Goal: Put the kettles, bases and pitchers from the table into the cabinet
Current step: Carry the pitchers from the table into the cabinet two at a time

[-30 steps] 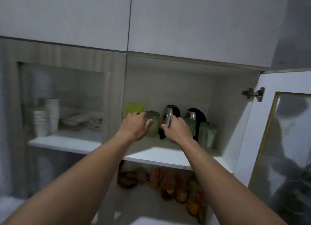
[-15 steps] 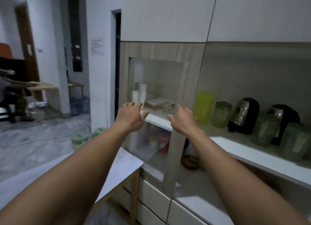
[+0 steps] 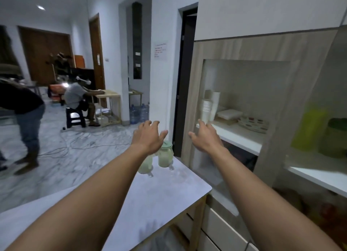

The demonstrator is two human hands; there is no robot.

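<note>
Two pale pitchers are seen side by side at the far corner of the worktop [image 3: 159, 194]. The right pitcher [image 3: 165, 155] stands upright, long axis vertical, with a green lid on top. The left pitcher [image 3: 145, 165] is also upright, its top hidden by the left wrist. Which way their spouts face cannot be told. The left hand [image 3: 148, 136] is held above them in view, fingers spread, nothing grasped. The right hand [image 3: 205, 138] is held to their right, before the cabinet [image 3: 281, 50], likewise released and empty. Blurred green pitchers [image 3: 309, 130] are seen on the cabinet shelf [image 3: 319, 177] at far right.
</note>
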